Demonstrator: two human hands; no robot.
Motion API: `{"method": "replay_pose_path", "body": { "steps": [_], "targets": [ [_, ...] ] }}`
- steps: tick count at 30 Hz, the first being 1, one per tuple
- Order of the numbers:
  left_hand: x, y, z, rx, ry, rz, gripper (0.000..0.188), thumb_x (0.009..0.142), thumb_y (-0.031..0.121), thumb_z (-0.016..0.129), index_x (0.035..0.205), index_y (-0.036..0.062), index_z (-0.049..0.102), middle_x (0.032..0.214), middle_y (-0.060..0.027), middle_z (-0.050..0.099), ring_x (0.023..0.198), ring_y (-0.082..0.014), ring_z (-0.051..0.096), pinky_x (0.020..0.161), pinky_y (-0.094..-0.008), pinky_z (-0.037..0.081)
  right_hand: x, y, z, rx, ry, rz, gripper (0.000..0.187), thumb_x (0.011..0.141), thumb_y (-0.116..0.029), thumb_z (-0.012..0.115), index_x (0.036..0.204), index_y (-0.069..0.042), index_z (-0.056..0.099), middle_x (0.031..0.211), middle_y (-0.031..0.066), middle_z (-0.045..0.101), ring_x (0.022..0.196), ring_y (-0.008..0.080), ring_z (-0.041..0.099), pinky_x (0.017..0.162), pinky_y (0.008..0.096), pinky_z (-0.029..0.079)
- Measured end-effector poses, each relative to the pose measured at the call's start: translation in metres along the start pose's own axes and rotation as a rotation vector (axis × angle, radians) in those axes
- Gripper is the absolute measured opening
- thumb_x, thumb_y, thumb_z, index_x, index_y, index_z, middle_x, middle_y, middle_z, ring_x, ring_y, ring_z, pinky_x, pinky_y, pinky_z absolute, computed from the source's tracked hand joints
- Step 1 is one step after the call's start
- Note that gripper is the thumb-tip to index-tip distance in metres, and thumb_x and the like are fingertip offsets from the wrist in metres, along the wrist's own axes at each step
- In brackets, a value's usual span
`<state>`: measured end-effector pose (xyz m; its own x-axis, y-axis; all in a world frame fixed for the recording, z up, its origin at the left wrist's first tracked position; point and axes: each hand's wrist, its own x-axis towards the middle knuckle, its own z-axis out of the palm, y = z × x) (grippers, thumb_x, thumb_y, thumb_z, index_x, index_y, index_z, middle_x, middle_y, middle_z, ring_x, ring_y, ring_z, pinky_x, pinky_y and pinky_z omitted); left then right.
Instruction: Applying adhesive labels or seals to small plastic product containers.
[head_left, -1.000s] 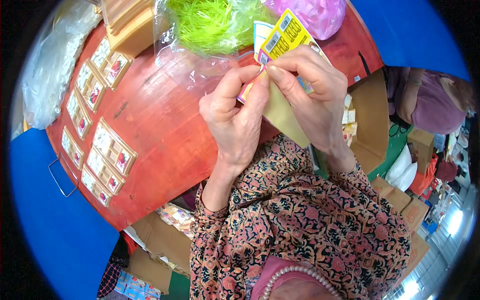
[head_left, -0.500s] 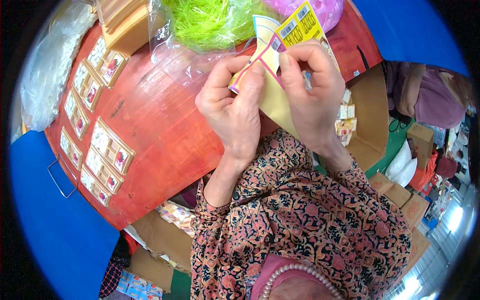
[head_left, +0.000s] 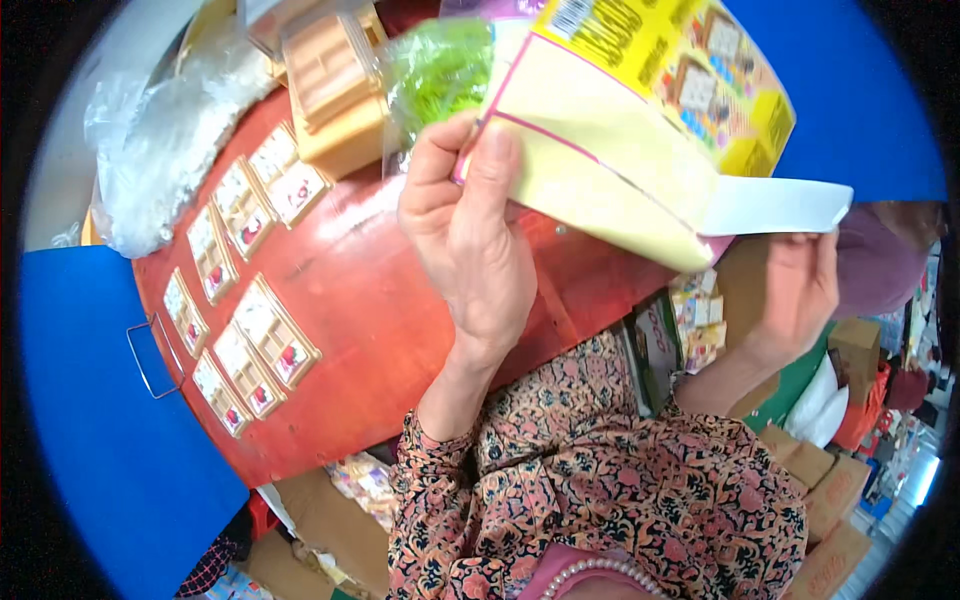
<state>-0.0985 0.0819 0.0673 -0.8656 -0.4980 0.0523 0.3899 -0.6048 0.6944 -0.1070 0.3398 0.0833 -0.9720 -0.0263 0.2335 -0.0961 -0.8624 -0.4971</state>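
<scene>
Red bench (head_left: pixel 380 330), glossy, worn; blue surfaces adjoin it at left (head_left: pixel 110 400) and upper right (head_left: pixel 860 90).

Principal item: one flexible printed package (head_left: pixel 630 130), pale yellow with magenta edge lines and a bright yellow pictured panel; held aloft over the bench's near right part, between two bare hands.

Left hand (head_left: pixel 475 240): thumb and fingers pinched together on the package's left corner. Right hand (head_left: pixel 800 290): closed on the outer end of one narrow white strip (head_left: pixel 775 205), fingertips partly hidden behind it; the strip's inner end meets the package's lower right edge. Whether it is still attached there cannot be told.

Risks, in judgement: a hard or slanting pull on the strip could tear it or crease the thin package, one corner alone being gripped by the left hand; any exposed sticky face, if present, could catch on itself or a finger.

Count, outward: one clear bag of bright green shredded filler (head_left: pixel 440 75), beyond the left hand; one stack of light-brown compartmented trays (head_left: pixel 330 70), number within uncertain; seven small light-brown rectangular trays with white pieces and red fruit pictures (head_left: pixel 245 208), laid four and three at left; one clear plastic bag of white contents (head_left: pixel 190 150), far left; one co-worker in mauve (head_left: pixel 880 275), at right.
</scene>
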Motion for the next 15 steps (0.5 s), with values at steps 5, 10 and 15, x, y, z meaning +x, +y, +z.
{"method": "replay_pose_path", "body": {
  "steps": [5, 10, 15],
  "targets": [
    [0.042, -0.015, -0.003, -0.177, 0.073, 0.080, 0.013, 0.086, 0.010, 0.059, 0.094, 0.0005, 0.054, 0.087, -0.0072, 0.062, 0.076, -0.0120, 0.060, 0.071, -0.0241, 0.051, 0.006, -0.033, -0.016, -0.017, 0.031, -0.190, 0.024, 0.089, 0.002, 0.042, 0.113, 0.005, 0.043, 0.100, 0.0132, 0.048, 0.083, 0.0207, 0.040, 0.077, 0.0335, 0.036],
    [0.066, -0.029, -0.024, -0.084, 0.076, 0.062, 0.013, 0.086, 0.007, 0.056, 0.096, -0.0010, 0.053, 0.089, -0.0088, 0.061, 0.079, -0.0140, 0.060, 0.072, -0.0269, 0.052, -0.004, -0.029, -0.043, -0.606, 0.359, -0.325, 0.037, 0.093, -0.005, 0.038, 0.129, 0.005, 0.035, 0.132, 0.0195, 0.040, 0.124, 0.0270, 0.037, 0.105, 0.0416, 0.028],
    [0.081, -0.046, -0.041, 0.122, 0.174, 0.145, 0.020, 0.086, 0.000, 0.047, 0.106, -0.0047, 0.046, 0.095, -0.0152, 0.059, 0.082, -0.0184, 0.060, 0.073, -0.0296, 0.052, 0.003, -0.012, -0.057, 0.125, 0.042, 0.103, 0.035, 0.094, -0.008, 0.036, 0.128, -0.001, 0.040, 0.129, 0.0112, 0.046, 0.119, 0.0228, 0.043, 0.103, 0.0402, 0.030]
  ]
}}
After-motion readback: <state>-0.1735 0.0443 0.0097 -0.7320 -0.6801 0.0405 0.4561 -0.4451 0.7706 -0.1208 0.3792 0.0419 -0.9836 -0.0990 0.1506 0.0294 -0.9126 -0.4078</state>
